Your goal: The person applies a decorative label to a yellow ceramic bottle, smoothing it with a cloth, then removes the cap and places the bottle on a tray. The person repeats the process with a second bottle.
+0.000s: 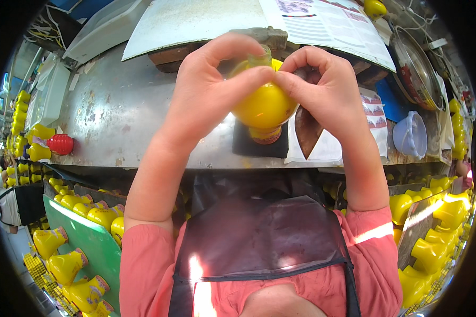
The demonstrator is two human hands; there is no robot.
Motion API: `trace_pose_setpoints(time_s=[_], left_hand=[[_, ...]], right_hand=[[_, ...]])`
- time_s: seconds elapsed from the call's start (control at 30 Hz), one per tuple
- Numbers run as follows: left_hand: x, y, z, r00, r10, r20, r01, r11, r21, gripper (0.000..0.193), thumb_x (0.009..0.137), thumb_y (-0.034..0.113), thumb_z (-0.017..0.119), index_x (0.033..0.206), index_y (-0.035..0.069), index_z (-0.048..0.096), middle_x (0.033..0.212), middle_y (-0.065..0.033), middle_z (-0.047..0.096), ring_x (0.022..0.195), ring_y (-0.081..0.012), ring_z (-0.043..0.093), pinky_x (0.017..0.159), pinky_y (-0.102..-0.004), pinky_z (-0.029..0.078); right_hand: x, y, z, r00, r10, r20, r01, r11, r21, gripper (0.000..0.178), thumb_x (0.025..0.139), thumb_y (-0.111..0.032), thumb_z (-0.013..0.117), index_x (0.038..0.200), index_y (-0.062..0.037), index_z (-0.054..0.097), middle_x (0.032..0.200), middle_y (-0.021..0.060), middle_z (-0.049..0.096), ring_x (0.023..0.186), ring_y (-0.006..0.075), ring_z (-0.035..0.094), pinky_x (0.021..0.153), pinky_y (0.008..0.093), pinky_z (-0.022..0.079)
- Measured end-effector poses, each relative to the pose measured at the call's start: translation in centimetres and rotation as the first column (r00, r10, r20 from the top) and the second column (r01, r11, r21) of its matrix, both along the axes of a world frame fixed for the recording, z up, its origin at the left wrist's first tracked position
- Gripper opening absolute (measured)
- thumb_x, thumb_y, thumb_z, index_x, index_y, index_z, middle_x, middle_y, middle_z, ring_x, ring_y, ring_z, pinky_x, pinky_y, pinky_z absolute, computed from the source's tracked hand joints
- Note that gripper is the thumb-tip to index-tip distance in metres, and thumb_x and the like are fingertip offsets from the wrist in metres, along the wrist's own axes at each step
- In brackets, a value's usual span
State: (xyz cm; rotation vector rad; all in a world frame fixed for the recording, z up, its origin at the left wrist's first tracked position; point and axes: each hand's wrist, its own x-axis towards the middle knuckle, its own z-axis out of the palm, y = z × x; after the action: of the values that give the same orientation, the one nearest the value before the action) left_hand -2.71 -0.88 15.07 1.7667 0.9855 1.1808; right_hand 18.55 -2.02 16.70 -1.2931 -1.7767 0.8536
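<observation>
Hands [203,87] [325,95], fingers curled, hold yellow vase [260,104]; printed sheet [325,29] beyond bears illegible lines.

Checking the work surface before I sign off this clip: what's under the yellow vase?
A black pad shows beneath the yellow vase, lying on the metal table. The vase hides part of the pad, so whether they touch cannot be told.

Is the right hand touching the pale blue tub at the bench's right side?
Apart. The head view shows it plainly: part of a printed sheet lies between the right hand and the pale blue tub.
</observation>
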Motion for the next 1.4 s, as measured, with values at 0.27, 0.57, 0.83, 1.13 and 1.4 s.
trace_pose_setpoints(time_s=[0.27, 0.57, 0.83, 1.13, 1.4], left_hand=[[0.7, 1.6, 0.0, 0.969, -0.099, 0.227, 0.122, 0.988, -0.093, 0.016, 0.091, 0.009, 0.073, 0.104, 0.000, 0.072, 0.102, -0.0034, 0.074, 0.096, -0.0101, 0.067, 0.090, -0.0265, 0.053], [0.2, 3.1, -0.8, 0.957, -0.135, 0.257, 0.199, 0.949, -0.244, 0.038, 0.094, 0.010, 0.072, 0.131, 0.001, 0.068, 0.119, -0.0064, 0.073, 0.108, -0.0122, 0.066, 0.099, -0.0287, 0.052], [0.5, 3.5, -0.8, 0.974, -0.083, 0.211, 0.136, 0.958, -0.251, 0.039, 0.089, 0.008, 0.073, 0.127, 0.001, 0.070, 0.113, -0.0068, 0.074, 0.106, -0.0115, 0.066, 0.097, -0.0289, 0.053], [1.3, 3.2, -0.4, 0.998, 0.021, 0.059, -0.012, 0.988, -0.153, 0.034, 0.087, 0.009, 0.073, 0.120, 0.002, 0.070, 0.104, -0.0074, 0.075, 0.100, -0.0111, 0.067, 0.092, -0.0278, 0.052], [2.2, 2.5, -1.1, 0.995, 0.079, 0.061, -0.070, 0.989, -0.126, 0.036, 0.089, 0.011, 0.073, 0.123, 0.002, 0.068, 0.106, -0.0072, 0.074, 0.101, -0.0113, 0.066, 0.094, -0.0288, 0.052]], right_hand=[[2.1, 1.2, 0.1, 0.997, 0.070, -0.029, -0.071, 0.997, -0.038, 0.021, 0.097, -0.015, 0.071, 0.109, 0.0023, 0.076, 0.091, 0.0030, 0.073, 0.081, 0.0064, 0.064, 0.073, 0.0218, 0.051], [1.8, 4.9, -0.1, 0.995, 0.087, 0.046, -0.082, 0.992, -0.092, 0.029, 0.089, -0.023, 0.074, 0.102, 0.0026, 0.079, 0.081, 0.0081, 0.074, 0.070, 0.0108, 0.068, 0.066, 0.0258, 0.056], [1.7, 6.1, -0.2, 0.992, 0.128, 0.018, -0.125, 0.984, -0.123, 0.033, 0.084, -0.026, 0.077, 0.098, 0.0033, 0.080, 0.083, 0.0124, 0.076, 0.073, 0.0145, 0.071, 0.070, 0.0283, 0.058], [1.5, 6.2, -0.4, 0.991, 0.135, -0.012, -0.135, 0.982, -0.130, 0.034, 0.084, -0.027, 0.077, 0.097, 0.0046, 0.080, 0.083, 0.0124, 0.076, 0.074, 0.0147, 0.071, 0.070, 0.0288, 0.058], [2.0, 6.0, -0.5, 0.989, 0.140, 0.045, -0.136, 0.987, -0.081, 0.034, 0.086, -0.027, 0.075, 0.100, 0.0040, 0.079, 0.081, 0.0117, 0.075, 0.071, 0.0135, 0.070, 0.068, 0.0280, 0.057]])
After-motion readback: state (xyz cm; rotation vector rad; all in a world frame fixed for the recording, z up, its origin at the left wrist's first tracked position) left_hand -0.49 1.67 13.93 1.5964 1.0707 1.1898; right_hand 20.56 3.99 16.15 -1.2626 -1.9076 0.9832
